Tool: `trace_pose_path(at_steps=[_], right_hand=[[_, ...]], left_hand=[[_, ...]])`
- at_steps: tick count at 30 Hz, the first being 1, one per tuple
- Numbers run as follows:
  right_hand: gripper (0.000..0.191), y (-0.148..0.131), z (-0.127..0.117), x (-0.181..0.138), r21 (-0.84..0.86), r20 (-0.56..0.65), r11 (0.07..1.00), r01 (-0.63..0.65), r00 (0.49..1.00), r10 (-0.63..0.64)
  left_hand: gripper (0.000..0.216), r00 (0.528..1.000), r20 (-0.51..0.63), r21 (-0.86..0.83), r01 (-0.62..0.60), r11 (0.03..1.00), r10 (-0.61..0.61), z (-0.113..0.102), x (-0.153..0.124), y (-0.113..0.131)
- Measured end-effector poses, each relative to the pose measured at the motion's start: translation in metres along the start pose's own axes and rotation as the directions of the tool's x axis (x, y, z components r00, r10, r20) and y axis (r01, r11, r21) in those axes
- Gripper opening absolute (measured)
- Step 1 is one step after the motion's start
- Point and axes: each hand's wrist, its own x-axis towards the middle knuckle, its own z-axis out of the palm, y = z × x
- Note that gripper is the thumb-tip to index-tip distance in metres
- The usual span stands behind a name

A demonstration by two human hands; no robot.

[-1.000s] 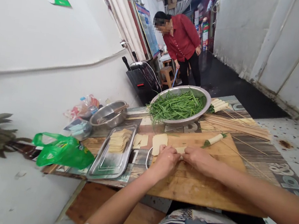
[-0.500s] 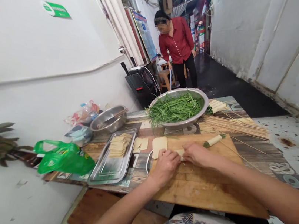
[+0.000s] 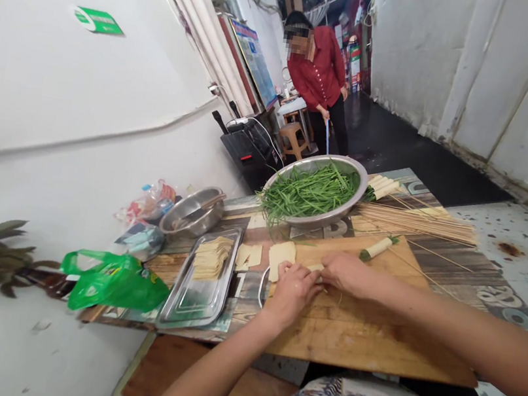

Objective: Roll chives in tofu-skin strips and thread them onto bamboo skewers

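Observation:
Over the wooden cutting board (image 3: pixel 361 342), my left hand (image 3: pixel 294 290) and my right hand (image 3: pixel 346 274) meet with curled fingers. Between them they hold a pale tofu-skin roll (image 3: pixel 316 267), mostly hidden by the fingers. Just beyond my left hand, square tofu-skin sheets (image 3: pixel 281 253) lie at the board's left edge. A finished roll (image 3: pixel 378 248) with green ends rests near my right hand. Behind the board stands a large metal bowl (image 3: pixel 361 193) heaped with chives (image 3: pixel 314 191).
Left of the board, a metal tray (image 3: pixel 196 300) carries stacked tofu-skin sheets (image 3: pixel 212 258). Beyond it are a smaller metal bowl (image 3: pixel 180 215) and a green plastic bag (image 3: pixel 119 285). Bamboo skewers (image 3: pixel 433 226) and several rolls (image 3: pixel 384 188) lie at back right. A person (image 3: pixel 320 67) stands behind, holding a blue stick.
My hands stay almost in place at the roll, with only slight finger movement. The person behind has shifted to the right, and the blue stick has moved right too.

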Motion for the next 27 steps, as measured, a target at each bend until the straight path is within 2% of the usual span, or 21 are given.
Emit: trace_pose_path(at_steps=[4, 8, 11, 13, 15, 19, 22, 27], right_hand=[[0.024, 0.004, 0.004, 0.005, -0.004, -0.002, 0.998, -0.069, 0.998, 0.069], [0.026, 0.003, 0.009, -0.002, -0.033, -0.049, 0.996, -0.084, 0.995, 0.082], [0.026, 0.001, 0.011, -0.008, -0.107, -0.119, 0.994, 0.019, 0.992, -0.032], [0.025, 0.001, 0.011, -0.011, -0.169, -0.122, 0.977, 0.127, 0.981, -0.148], [0.025, 0.003, 0.011, -0.010, -0.188, -0.105, 0.969, 0.161, 0.977, -0.183], [0.026, 0.013, 0.010, 0.000, -0.120, -0.090, 0.989, 0.087, 0.991, -0.098], [0.030, 0.022, 0.011, 0.008, -0.078, -0.086, 0.994, 0.081, 0.992, -0.088], [0.037, 0.027, 0.011, 0.008, -0.060, -0.117, 0.994, 0.091, 0.988, -0.098]], left_hand=[[0.022, 1.000, -0.004, -0.034, 0.007, 0.999, -0.007, 0.002, 0.000, 0.000], [0.022, 0.998, 0.053, -0.052, 0.033, 0.998, -0.030, -0.009, 0.010, 0.000], [0.024, 0.994, 0.087, -0.080, 0.074, 0.994, -0.067, -0.016, 0.019, -0.002], [0.023, 0.991, 0.108, -0.109, 0.091, 0.990, -0.079, -0.017, 0.022, -0.004], [0.022, 0.989, 0.121, -0.126, 0.096, 0.987, -0.081, -0.015, 0.022, -0.005], [0.014, 0.997, -0.004, -0.054, 0.082, 0.995, -0.083, -0.004, 0.014, -0.005], [0.015, 0.995, -0.097, 0.011, 0.002, 1.000, -0.001, 0.006, 0.011, -0.008], [0.016, 0.994, -0.059, 0.043, -0.088, 0.995, 0.091, 0.012, 0.020, -0.020]])
